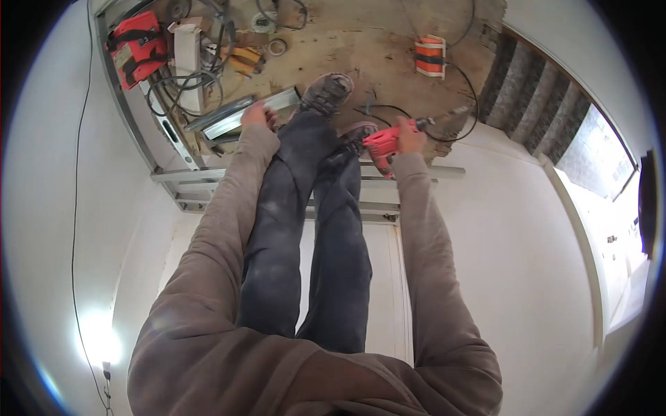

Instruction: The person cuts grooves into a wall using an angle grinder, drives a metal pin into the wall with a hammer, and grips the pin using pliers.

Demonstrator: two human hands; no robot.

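red drill (383,143) in grasp of right fingers (411,138), hold of left fingers (258,114) unclear

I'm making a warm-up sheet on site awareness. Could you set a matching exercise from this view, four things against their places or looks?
Things
1. Red power drill
2. Roll of tape
3. Orange-and-white box
4. Red case

Places or looks
A. Upper left of the picture, with a black strap
B. Ring-shaped, beyond the shoes
C. In the right hand
D. Upper right of the picture, beside a dark cable

Right pairs: 1-C, 2-B, 3-D, 4-A
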